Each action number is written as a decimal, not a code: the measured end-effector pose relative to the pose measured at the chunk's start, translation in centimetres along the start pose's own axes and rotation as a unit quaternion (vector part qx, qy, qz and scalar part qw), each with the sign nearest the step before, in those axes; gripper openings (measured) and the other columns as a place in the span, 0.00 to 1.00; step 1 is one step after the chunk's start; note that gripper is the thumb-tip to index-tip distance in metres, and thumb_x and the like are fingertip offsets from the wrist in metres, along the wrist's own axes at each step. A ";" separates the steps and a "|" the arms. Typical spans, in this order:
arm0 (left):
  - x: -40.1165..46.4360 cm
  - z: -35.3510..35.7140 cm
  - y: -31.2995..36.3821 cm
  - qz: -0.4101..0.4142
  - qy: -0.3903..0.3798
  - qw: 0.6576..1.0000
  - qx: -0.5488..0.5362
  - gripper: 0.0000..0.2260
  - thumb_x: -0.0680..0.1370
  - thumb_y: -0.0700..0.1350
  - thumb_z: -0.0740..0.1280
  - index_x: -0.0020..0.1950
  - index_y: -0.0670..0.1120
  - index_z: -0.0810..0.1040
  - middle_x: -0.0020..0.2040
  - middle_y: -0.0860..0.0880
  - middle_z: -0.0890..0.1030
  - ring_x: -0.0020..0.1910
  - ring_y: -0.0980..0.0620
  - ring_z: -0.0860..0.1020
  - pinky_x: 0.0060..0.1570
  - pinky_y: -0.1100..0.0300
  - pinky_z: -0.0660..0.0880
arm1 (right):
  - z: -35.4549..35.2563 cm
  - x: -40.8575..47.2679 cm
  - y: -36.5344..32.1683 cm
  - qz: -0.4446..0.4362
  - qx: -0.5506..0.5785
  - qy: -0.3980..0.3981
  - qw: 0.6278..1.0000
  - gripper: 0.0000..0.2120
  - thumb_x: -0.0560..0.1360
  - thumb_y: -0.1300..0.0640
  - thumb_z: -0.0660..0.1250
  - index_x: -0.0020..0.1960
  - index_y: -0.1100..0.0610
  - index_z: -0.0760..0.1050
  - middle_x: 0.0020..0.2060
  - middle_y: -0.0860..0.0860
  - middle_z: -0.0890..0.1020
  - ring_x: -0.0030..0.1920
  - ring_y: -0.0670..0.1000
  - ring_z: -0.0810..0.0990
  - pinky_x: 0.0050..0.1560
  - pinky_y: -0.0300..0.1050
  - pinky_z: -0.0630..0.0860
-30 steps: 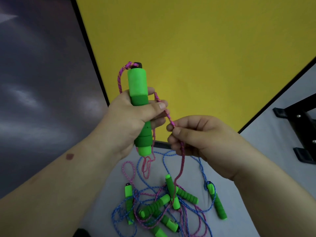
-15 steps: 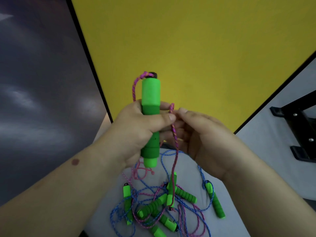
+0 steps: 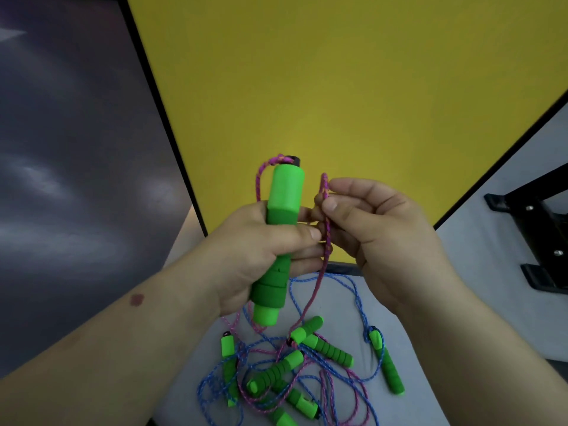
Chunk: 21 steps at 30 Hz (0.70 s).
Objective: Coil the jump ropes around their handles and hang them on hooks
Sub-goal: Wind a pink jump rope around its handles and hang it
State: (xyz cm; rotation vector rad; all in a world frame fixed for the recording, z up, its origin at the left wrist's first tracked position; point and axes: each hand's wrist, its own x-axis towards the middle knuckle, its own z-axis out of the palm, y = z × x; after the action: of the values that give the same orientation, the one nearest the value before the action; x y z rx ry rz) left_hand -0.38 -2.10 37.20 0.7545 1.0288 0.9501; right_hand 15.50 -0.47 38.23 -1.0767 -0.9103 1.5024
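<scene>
- Several jump ropes [image 3: 295,373], blue-corded and pink-corded with green foam grips, lay tangled on the pale surface [image 3: 430,318] in the lower centre of the frame, below both hands. None appeared coiled, so most of the task remained.
- One green handle [image 3: 281,229] stood near the frame centre, clenched in the left hand [image 3: 261,250]. Its long axis ran almost vertically in the frame, leaning slightly. The black cap end pointed toward the top of the frame; the bare green end pointed down toward the pile.
- The right hand [image 3: 378,229] sat just to the right of the handle. Thumb and forefinger pinched a raised bight of the pink cord [image 3: 326,222]; the remaining fingers were curled.
- The pinched cord lay just right of the handle's midsection and roughly parallel to its axis. It appeared to touch the left fingertips [image 3: 313,233].
- The cord emerged at the cap, looped down the handle's left side, and trailed from the pinch down into the pile.
- Judgement: the coming wrap required the cord to be carried across the handle axis. The right hand was the nearer and better placed for this.
</scene>
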 end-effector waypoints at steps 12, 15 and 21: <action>0.6 -0.3 1.4 0.102 0.102 0.989 0.010 0.14 0.75 0.33 0.74 0.58 0.39 0.78 0.44 0.43 0.85 0.35 0.50 0.85 0.35 0.57 0.83 | -0.2 -0.3 0.5 0.137 -0.101 -0.113 0.979 0.14 0.75 0.52 0.72 0.53 0.63 0.79 0.44 0.60 0.84 0.42 0.57 0.84 0.49 0.49 0.82; 0.8 -1.2 2.3 0.133 0.131 0.982 -0.026 0.13 0.76 0.33 0.74 0.58 0.40 0.77 0.43 0.45 0.86 0.39 0.50 0.86 0.41 0.58 0.84 | -0.4 -0.8 0.0 0.138 -0.166 -0.178 0.960 0.07 0.76 0.57 0.69 0.51 0.59 0.83 0.42 0.57 0.87 0.43 0.53 0.87 0.52 0.49 0.82; 0.0 0.0 0.6 0.051 0.011 0.999 0.009 0.16 0.72 0.32 0.73 0.59 0.37 0.80 0.48 0.37 0.84 0.47 0.42 0.85 0.51 0.50 0.84 | 0.6 -0.5 -0.6 -0.038 -0.051 -0.057 0.996 0.07 0.79 0.64 0.65 0.49 0.57 0.81 0.39 0.53 0.88 0.41 0.50 0.86 0.44 0.44 0.83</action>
State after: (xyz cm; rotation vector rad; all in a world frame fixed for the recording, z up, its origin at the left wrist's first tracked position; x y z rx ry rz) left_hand -0.57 -1.83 37.69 0.8197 1.0273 1.0398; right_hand 15.14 -0.88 39.09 -1.0241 -1.1060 1.4793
